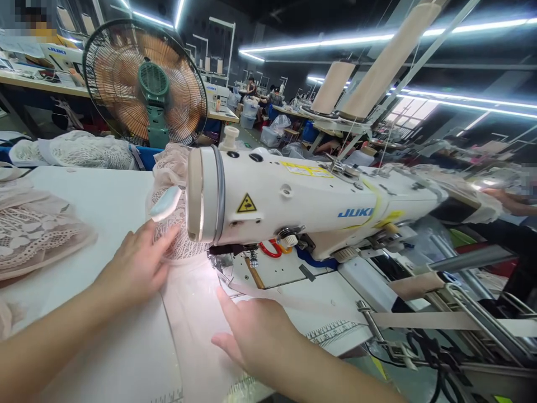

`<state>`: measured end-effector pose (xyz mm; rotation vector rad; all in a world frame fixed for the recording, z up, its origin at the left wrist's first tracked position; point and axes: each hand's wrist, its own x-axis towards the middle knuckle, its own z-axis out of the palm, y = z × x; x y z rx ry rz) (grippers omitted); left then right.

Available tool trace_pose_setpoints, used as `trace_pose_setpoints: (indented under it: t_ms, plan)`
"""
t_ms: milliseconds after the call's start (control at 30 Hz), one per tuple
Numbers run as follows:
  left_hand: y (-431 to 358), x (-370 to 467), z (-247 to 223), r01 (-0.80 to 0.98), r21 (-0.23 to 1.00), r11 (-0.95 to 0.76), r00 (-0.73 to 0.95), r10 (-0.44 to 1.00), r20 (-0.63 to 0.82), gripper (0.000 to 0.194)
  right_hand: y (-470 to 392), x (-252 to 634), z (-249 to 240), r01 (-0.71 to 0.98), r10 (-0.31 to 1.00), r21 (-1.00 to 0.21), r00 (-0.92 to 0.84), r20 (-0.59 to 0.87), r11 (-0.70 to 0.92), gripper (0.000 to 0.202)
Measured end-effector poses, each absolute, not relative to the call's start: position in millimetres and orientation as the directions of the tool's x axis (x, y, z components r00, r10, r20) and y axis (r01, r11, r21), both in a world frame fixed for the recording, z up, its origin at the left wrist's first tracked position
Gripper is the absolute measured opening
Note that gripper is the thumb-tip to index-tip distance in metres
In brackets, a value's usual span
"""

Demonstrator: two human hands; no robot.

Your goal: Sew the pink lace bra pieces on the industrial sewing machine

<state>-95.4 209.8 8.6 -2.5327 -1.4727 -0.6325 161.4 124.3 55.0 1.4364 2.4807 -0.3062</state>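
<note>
- The pale pink cloth [191,313] lies on the white table [109,196], running under the head end of the sewing machine [268,190] and towards the wearer.
- The left hand [134,268] rests on the cloth's left edge, fingers loosely spread and pinching nothing that shows; its fingertips reach the lace part [191,246].
- The right hand [264,330] lies over the cloth's right side, forefinger stretched out near the metal guide [222,268]. The finger and thumb stand apart; whether the curled fingers hold any cloth, I cannot tell.
- The work looks partway through: the lace part lies beyond the lit sewing spot, while a plain stretch lies on the near side.
- A pale strip [419,320] runs from the holder at right towards the guide, so some of it looks unused. The needle is hidden, and how much is stitched cannot be made out.
- A lace garment [37,229] lies on the table at left, apart from the hands; whether it is finished or waiting is unclear.
- More lace pieces [88,155] sit in the blue bin [145,158] behind the table; their state is equally unclear.
</note>
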Motion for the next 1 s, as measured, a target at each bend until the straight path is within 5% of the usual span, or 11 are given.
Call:
trace_pose_setpoints:
  t_ms: [133, 267, 567, 1000]
  plan:
    - [150, -51, 7, 0.701, -0.01, -0.713, 0.64, 0.623, 0.449, 0.045, 105, 194, 42, 0.711, 0.722, -0.216, -0.691, -0.04, 0.669, 0.037]
    - [115, -23, -12, 0.634, 0.0, -0.774, 0.741, 0.607, 0.288, 0.062, 96, 214, 26, 0.532, 0.592, -0.283, -0.78, 0.202, 0.798, 0.03]
    - [105, -26, -16, 0.636, 0.033, -0.771, 0.769, 0.637, 0.06, 0.082, 88, 222, 17, 0.502, 0.57, -0.297, -0.792, 0.219, 0.812, 0.031]
    - [148, -45, -2, 0.543, -0.012, -0.84, 0.833, 0.536, 0.137, 0.067, 107, 210, 17, 0.558, 0.597, -0.235, -0.79, 0.142, 0.795, 0.029]
